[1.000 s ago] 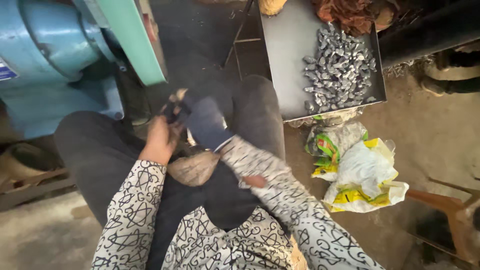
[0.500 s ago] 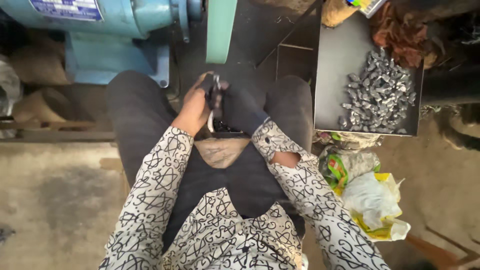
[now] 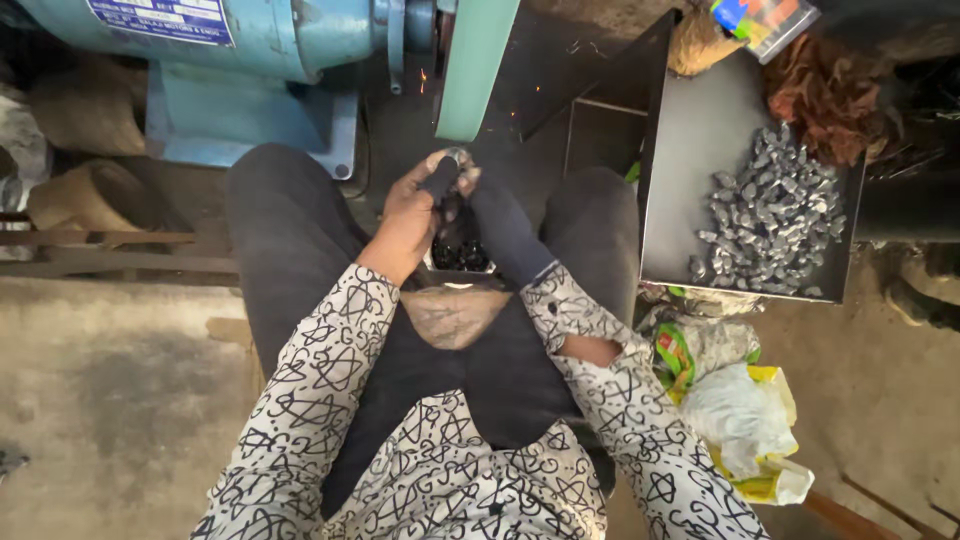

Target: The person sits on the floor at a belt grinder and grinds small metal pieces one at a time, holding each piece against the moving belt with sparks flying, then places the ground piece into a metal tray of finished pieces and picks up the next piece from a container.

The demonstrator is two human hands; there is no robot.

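We list our left hand (image 3: 415, 215), bare, raised between our knees, fingers closed around a small metal piece (image 3: 455, 157). The piece sits at our fingertips, pressed up to the lower end of the green belt (image 3: 472, 70); a few sparks show just left of the belt. Our right hand (image 3: 500, 225) wears a dark glove and meets the left at the same piece; its grip looks closed there too, though the glove hides the fingertips.

Below the hands, on our lap, a small container (image 3: 462, 255) of dark pieces rests against a worn cloth pad (image 3: 455, 315).

Behind the belt, a blue motor (image 3: 250, 40) on a blue base.

To our right, a dark metal tray (image 3: 690, 150) holding a heap of grey metal parts (image 3: 770, 215) toward its right side. A rust-brown rag (image 3: 825, 95) lies at the tray's far corner.

Near the tray, beside our right knee, crumpled plastic bags (image 3: 740, 410), white, yellow and green, on the floor.

Sleeves are patterned black on white; trousers dark.
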